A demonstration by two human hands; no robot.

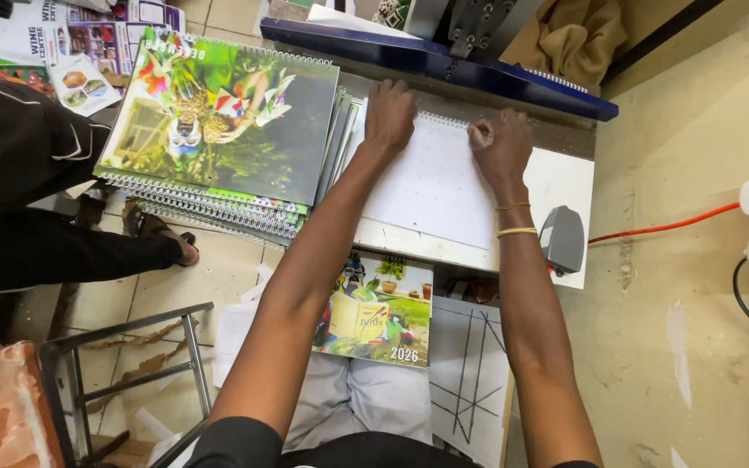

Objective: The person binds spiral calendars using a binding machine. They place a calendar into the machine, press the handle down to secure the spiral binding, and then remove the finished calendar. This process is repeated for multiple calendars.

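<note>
Fingers of the left hand lie flat on the white sheet at the worktop's back edge, the right hand pinching its wire spine; either could get nipped under the blue press bar.

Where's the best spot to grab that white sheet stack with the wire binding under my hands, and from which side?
Probably the near edge of the white sheet stack, coming from your side. The wire binding along its far edge sits against the blue machine bar, and the left hand and right hand cover that end. The near edge lies flat and free, so fingers could slide under it.
</note>
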